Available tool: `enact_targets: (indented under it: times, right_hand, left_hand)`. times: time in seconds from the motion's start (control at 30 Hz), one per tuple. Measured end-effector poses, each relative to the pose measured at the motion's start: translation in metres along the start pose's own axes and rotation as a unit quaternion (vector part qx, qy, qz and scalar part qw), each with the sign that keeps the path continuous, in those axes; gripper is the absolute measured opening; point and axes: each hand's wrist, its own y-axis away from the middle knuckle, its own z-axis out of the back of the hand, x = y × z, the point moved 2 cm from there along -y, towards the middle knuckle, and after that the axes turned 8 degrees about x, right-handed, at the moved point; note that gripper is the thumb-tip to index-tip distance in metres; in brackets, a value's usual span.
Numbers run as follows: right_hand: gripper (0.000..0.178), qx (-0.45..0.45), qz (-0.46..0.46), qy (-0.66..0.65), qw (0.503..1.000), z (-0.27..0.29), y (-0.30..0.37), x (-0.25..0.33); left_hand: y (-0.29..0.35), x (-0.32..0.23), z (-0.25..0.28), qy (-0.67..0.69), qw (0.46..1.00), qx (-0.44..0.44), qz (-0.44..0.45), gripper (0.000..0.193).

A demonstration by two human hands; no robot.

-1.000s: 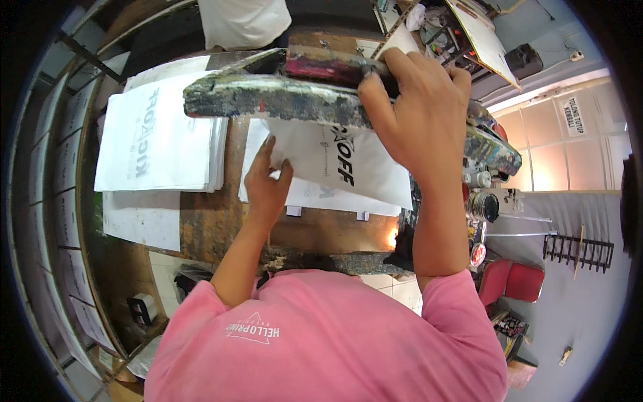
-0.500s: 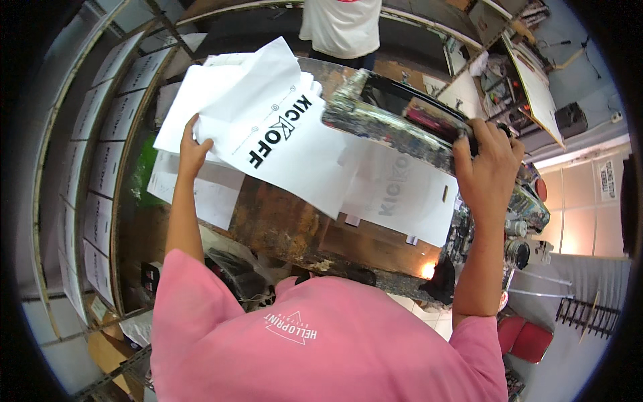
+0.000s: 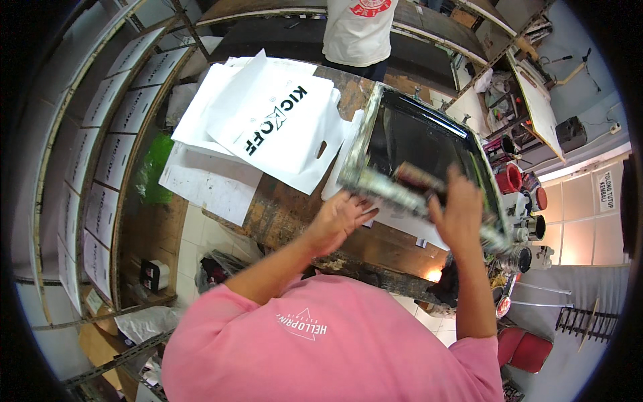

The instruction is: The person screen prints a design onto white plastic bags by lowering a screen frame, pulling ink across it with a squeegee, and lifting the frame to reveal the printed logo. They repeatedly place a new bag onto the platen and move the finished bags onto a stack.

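A screen-printing frame point(image 3: 390, 189) with a dark mesh lies low over the table, a white bag point(image 3: 402, 224) partly showing under its near edge. My right hand point(image 3: 461, 211), blurred by motion, is closed around one end of a wooden-handled squeegee point(image 3: 418, 176) above the mesh. At the frame's near left corner is my left hand point(image 3: 337, 220), fingers stretched out and holding nothing; whether it touches the frame, I cannot tell. To the left, a white bag with black lettering and a cut-out handle point(image 3: 281, 127) rests on a pile of white sheets.
Beneath everything is a stained wooden table point(image 3: 268, 208). Ink pots, one a red tub point(image 3: 509, 178), crowd its right side. Racks at left carry rows of printed white bags point(image 3: 100, 211). Beyond the table stands a person in a white shirt point(image 3: 360, 33).
The printed bag has gone onto the left pile and my left hand has let go of it. The screen frame has come down; my right hand has moved from its edge to the squeegee.
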Motion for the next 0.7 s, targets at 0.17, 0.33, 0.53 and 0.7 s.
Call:
enact_targets:
  times: [0.17, 0.33, 0.53, 0.7]
  right_hand:
    - [0.045, 0.123, 0.066, -0.116, 0.983, -0.116, 0.068, 0.004]
    - [0.052, 0.117, 0.050, -0.152, 0.980, -0.201, 0.102, 0.018]
    - [0.055, 0.080, 0.061, -0.140, 0.985, -0.234, 0.040, -0.013]
    - [0.045, 0.029, 0.068, -0.111, 0.991, -0.252, -0.074, -0.072]
  left_hand:
    - [0.043, 0.082, 0.053, 0.131, 0.957, -0.196, 0.167, 0.106]
    - [0.045, 0.128, 0.106, 0.096, 0.918, -0.272, 0.274, 0.120]
    - [0.039, 0.138, 0.100, 0.044, 0.898, -0.326, 0.293, 0.124]
    - [0.038, 0.140, 0.098, 0.046, 0.890, -0.348, 0.290, 0.124]
